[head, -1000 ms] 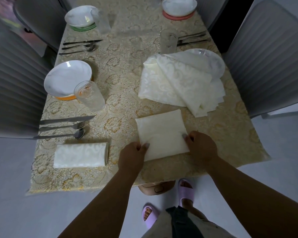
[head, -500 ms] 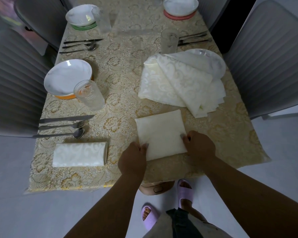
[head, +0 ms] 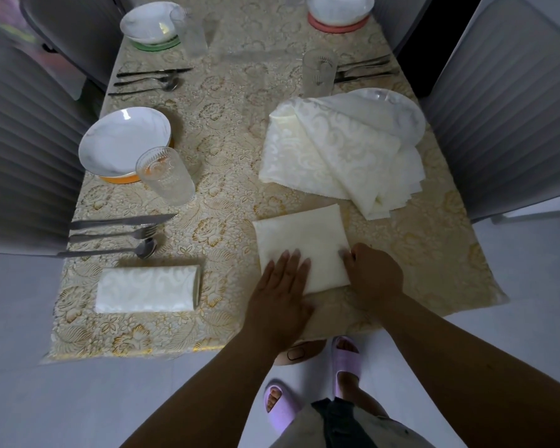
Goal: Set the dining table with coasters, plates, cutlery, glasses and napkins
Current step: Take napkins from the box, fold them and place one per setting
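While left grip (head: 280, 287) presses napkin (head: 301, 244) flat | right grip (head: 374, 274) pinches its edge

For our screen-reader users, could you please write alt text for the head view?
A left hand presses flat on a square napkin while the right hand holds its edge, beside a loose napkin pile on a half-set dining table.

Matt cream cloth napkin (head: 301, 247), smooth | folded napkin (head: 146, 288) and heaped napkins (head: 330, 156), woven damask with soft sheen | glossy glazed plate (head: 123, 140) | ribbed clear glass tumbler (head: 165, 176) | polished metal cutlery (head: 117, 234) | embossed gold-patterned tablecloth (head: 220, 221)
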`<action>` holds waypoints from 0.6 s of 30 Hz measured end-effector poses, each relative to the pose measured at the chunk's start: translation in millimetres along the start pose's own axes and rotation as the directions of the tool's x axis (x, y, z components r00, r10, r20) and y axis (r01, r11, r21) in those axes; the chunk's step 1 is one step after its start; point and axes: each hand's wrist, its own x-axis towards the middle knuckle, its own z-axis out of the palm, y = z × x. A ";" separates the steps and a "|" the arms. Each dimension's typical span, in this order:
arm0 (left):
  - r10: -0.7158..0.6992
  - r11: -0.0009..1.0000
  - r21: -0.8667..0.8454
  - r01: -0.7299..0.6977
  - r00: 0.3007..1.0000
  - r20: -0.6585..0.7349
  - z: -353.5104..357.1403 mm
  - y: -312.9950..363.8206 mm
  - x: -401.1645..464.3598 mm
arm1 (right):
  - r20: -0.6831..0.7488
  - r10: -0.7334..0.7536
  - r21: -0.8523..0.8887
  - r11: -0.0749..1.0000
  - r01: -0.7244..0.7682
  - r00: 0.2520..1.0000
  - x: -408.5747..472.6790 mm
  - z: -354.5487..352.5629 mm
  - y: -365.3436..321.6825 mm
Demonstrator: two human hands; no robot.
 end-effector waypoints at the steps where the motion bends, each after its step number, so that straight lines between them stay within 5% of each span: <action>1: -0.007 1.000 0.004 0.007 1.000 0.028 0.6 -1.0 0.3 | -0.033 0.024 -0.007 1.000 -0.024 0.999 -1.3 -1.5 -1.5; 3: -0.012 1.000 0.007 0.011 0.999 0.047 1.3 -1.1 0.5 | -0.264 -0.057 -0.064 0.997 0.042 0.963 -6.9 -3.9 -5.7; 5: -0.017 1.000 0.001 0.017 0.999 0.048 1.5 -1.2 0.9 | -0.470 -0.258 -0.084 0.965 0.249 0.844 -14.1 -1.1 -14.9; 7: -0.016 1.000 -0.020 0.017 0.999 0.046 0.8 -0.2 0.4 | -0.346 -0.434 0.057 0.876 0.480 0.832 -21.6 1.6 -29.6; 9: -0.027 0.998 -0.051 0.029 0.999 0.041 0.1 0.7 0.2 | -0.075 -0.522 0.209 0.825 0.525 0.850 -29.1 7.6 -39.0; 18: -0.064 0.997 -0.043 0.066 0.997 0.044 -1.2 -24.6 -1.2 | 0.096 -0.641 -0.178 0.742 0.647 0.762 -4.0 21.5 9.8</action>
